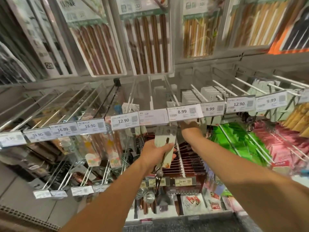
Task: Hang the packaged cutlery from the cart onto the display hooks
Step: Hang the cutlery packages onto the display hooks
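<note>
Below the row of price tags (182, 112), at the centre of the display, the left hand (154, 152) grips a packaged fork (164, 149), fingers curled round its white card; the fork's tines hang toward 6 o'clock. At 1 o'clock from it, the right hand (189, 126) reaches up behind the 8.99 tag; its fingers are hidden, so their state cannot be told.

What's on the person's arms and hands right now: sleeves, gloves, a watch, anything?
Nothing worn shows. Both forearms are bare up to the frame's bottom edge, with no sleeves in view. The left hand has no glove, ring or watch. The right hand is partly hidden behind the price tags, but its wrist is bare too.
</note>
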A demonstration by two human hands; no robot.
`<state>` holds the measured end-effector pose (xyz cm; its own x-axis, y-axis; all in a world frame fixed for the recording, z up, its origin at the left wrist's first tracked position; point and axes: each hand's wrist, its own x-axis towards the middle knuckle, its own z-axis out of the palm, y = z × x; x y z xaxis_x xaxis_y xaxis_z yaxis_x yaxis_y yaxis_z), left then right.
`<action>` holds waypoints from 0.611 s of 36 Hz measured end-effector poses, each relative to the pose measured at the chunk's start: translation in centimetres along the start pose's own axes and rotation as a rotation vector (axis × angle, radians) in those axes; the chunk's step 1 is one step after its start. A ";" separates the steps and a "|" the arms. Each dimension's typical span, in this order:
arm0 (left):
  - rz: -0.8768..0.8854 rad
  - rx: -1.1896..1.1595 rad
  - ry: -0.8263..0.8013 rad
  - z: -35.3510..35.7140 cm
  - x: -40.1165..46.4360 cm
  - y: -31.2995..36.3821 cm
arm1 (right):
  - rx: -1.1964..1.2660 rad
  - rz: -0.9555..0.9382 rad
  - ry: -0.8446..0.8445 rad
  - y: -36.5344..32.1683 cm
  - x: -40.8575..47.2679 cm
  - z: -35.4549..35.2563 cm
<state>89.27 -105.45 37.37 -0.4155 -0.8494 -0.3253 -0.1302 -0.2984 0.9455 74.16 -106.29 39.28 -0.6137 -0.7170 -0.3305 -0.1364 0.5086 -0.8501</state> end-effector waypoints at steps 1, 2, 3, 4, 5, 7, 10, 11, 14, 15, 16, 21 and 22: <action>0.012 -0.009 0.011 0.2 0.0 0.0 | 0.025 -0.012 0.031 0.4 0.0 -0.2; 0.021 -0.011 0.021 0.3 0.1 -0.1 | 0.036 -0.035 0.044 0.6 -0.3 -0.7; 0.029 -0.009 0.028 0.5 0.1 -0.1 | 0.058 -0.054 0.056 0.8 -0.2 -0.9; 0.032 -0.008 0.035 0.7 0.1 -0.2 | 0.096 -0.077 0.045 1.0 -0.3 -1.2; 0.030 -0.009 0.040 0.8 0.1 -0.2 | 0.156 -0.103 0.017 1.2 -0.4 -1.4; 0.029 -0.029 0.038 1.2 0.0 -0.1 | 0.260 -0.158 -0.131 1.4 -0.8 -1.8; 0.057 -0.002 0.046 1.6 -0.1 0.0 | 0.217 -0.232 -0.317 1.6 -1.5 -2.3; 0.077 0.026 0.051 1.7 -0.2 0.1 | 0.211 -0.245 -0.327 1.7 -1.5 -2.5; 0.129 0.054 0.068 1.8 -0.4 0.2 | 0.278 -0.224 -0.314 1.7 -1.7 -2.9; 0.136 0.052 0.072 1.8 -0.4 0.2 | 0.308 -0.210 -0.312 1.8 -1.8 -2.9; 0.139 0.051 0.081 1.8 -0.4 0.3 | 0.339 -0.199 -0.310 1.9 -1.8 -3.1; 0.130 -0.002 0.147 1.1 -0.3 0.3 | 0.463 -0.171 -0.361 1.6 -2.3 -4.1; 0.120 -0.041 0.164 0.9 -0.4 0.5 | 0.472 -0.181 -0.361 1.5 -2.2 -4.3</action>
<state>88.60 -104.87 37.97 -0.2730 -0.9384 -0.2117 -0.0507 -0.2057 0.9773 71.98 -101.90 40.48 -0.2996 -0.9304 -0.2114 0.1955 0.1570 -0.9680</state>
